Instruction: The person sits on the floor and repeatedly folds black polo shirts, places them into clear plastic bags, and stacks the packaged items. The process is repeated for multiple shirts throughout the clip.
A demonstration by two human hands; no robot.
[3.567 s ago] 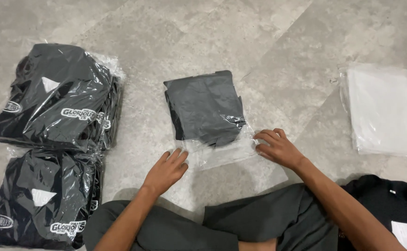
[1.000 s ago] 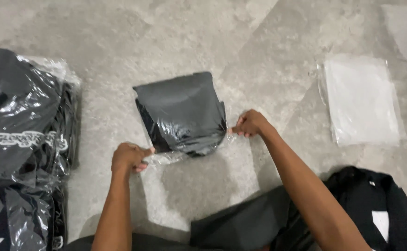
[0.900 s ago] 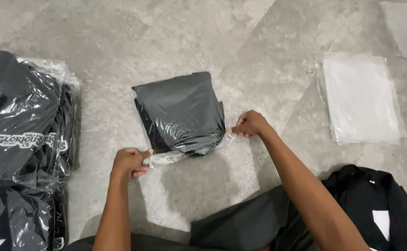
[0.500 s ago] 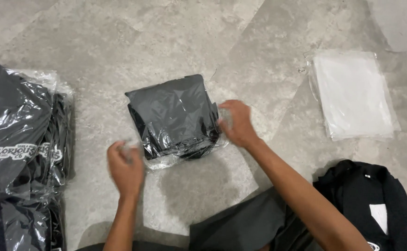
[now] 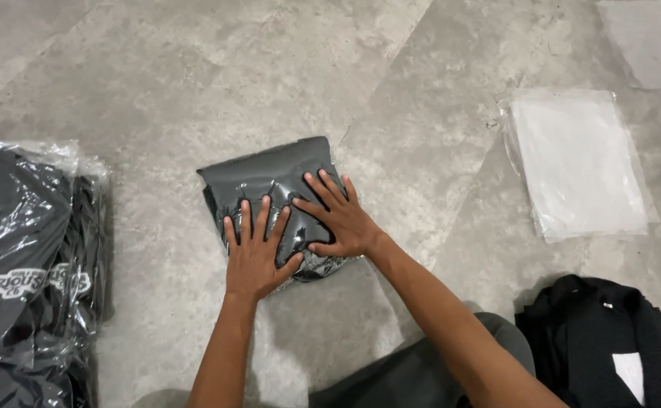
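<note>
Nearest the camera, the person's grey-trousered legs (image 5: 413, 374) fill the lower edge, with an unbagged black garment bearing a white label (image 5: 610, 351) on the floor at lower right. At lower left lies a stack of black printed garments in glossy clear plastic bags (image 5: 24, 264). Just beyond the legs, both hands lie flat with fingers spread, gripping nothing: the left hand (image 5: 255, 253) and the right hand (image 5: 338, 215) press side by side, touching at the thumbs, on the near half of a folded dark grey garment sealed in a clear plastic bag (image 5: 270, 170). This package rests on the grey mottled stone floor (image 5: 194, 75), centre of view. Farther right lies a flat pile of empty clear plastic bags (image 5: 576, 162); another pale sheet (image 5: 648, 38) lies at the far corner.
</note>
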